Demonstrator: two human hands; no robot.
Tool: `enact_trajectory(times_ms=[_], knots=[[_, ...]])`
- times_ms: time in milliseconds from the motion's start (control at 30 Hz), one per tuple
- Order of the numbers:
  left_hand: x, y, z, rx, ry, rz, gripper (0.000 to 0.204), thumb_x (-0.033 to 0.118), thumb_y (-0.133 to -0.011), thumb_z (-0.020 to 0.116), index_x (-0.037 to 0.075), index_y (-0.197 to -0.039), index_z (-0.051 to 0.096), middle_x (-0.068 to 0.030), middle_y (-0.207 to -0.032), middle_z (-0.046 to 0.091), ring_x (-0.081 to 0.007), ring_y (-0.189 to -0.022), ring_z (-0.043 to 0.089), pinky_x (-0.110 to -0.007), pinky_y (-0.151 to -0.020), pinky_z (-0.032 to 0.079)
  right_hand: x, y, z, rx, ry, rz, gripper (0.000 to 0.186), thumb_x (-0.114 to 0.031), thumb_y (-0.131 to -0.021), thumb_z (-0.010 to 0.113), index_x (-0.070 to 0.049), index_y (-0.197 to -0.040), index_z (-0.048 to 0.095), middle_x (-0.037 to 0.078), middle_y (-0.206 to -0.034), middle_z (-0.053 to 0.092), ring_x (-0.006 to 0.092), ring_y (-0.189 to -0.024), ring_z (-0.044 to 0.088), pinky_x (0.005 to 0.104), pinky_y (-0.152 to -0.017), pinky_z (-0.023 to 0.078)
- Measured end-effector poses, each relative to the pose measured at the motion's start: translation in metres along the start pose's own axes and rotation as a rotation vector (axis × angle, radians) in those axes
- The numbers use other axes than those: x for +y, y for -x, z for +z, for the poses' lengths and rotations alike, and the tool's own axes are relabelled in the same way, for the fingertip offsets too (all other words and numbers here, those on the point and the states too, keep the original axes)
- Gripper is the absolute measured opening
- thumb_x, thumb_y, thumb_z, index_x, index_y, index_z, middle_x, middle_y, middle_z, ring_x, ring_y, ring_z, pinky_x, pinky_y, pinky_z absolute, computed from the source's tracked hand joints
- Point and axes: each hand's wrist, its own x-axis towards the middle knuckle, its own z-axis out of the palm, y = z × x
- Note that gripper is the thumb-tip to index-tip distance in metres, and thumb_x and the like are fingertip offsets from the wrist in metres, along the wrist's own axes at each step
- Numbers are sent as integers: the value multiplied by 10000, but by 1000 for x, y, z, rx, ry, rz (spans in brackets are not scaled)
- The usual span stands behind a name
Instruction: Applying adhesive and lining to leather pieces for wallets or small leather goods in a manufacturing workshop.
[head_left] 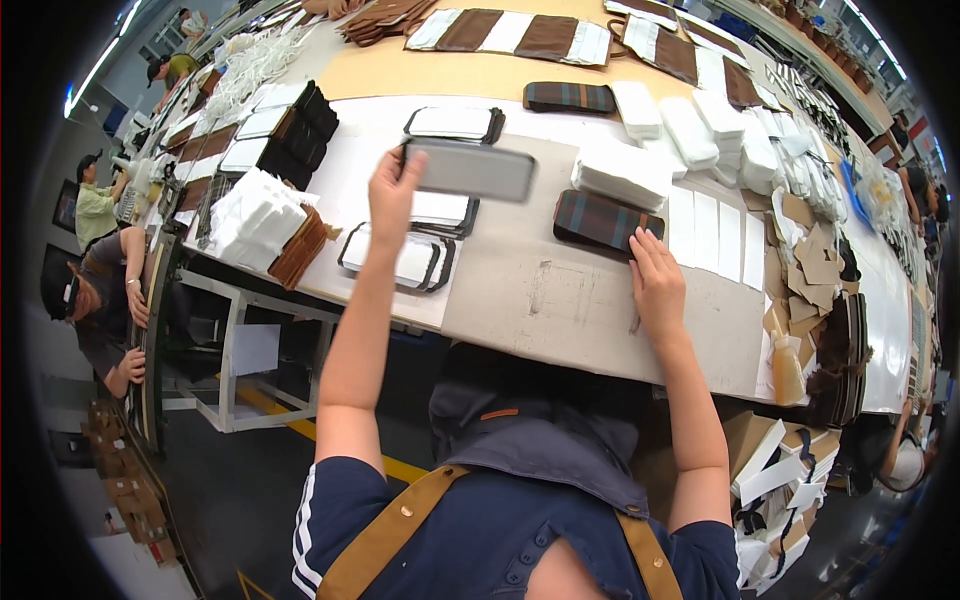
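Observation:
My left hand [395, 195] grips one end of a grey rounded rectangular piece [470, 172] with a dark edge, blurred in mid-air. Under it lie white, black-edged pieces [390, 258] in small piles, with another pile [448, 123] behind. My right hand [650, 280] lies with fingers outstretched on the near right end of a dark plaid piece [590, 218], which rests on a grey board [540, 310]. A stack of white rectangular pads [620, 175] sits just behind the plaid piece, and white strips [705, 240] lie to its right.
Brown-and-white panels [500, 35] lie at the back. Black stacks [310, 135] and white bundles [250, 225] stand left, cardboard scraps [810, 275] right. A co-worker [100, 310] in dark clothes bends at the left, hands on a long frame; another person [100, 195] works behind.

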Motion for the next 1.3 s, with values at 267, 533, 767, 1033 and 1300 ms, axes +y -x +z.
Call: enact_trajectory(times_ms=[267,533,767,1033,1300], knots=[[-118,-112,-104,22,-417,-181,440,263,-1021,695,-51,-1320,619,-65,-979,743,-124,-829,664,-281,-759,536,-4,-10,8,172,9,-104,176,-17,-915,725,-29,-1087,757,92,-1192,775,252,-1148,725,430,-1060,530],[-85,-68,-65,131,-907,230,407,347,-999,688,138,-1347,674,-141,-1347,641,-358,-1278,547,-497,-1108,413,2,-19,0,180,2,-85,70,-4,-885,736,-34,-941,706,67,-1024,764,232,-993,722,415,-1003,523],[5,45,-8,-119,-541,233,257,134,-1003,660,42,-1241,696,-123,-1249,696,-289,-1193,614,-396,-1072,434,-4,-19,-23,141,8,-161,133,15,-833,739,-25,-947,685,75,-1088,738,253,-1003,710,433,-1041,512],[11,157,43,-370,-541,292,333,122,-976,683,30,-1295,662,-158,-1304,677,-350,-1266,605,-440,-1072,468,-25,46,-34,-129,-271,-254,154,19,-863,651,0,-1003,713,108,-1241,747,282,-1212,700,442,-1061,563],[7,188,68,-699,-691,458,555,245,-937,758,37,-1426,597,-137,-1505,569,-320,-1432,509,-458,-1153,426,-28,61,-42,-172,-287,-208,187,-5,-875,657,-3,-1049,723,98,-1289,733,285,-1256,676,432,-1071,555]])
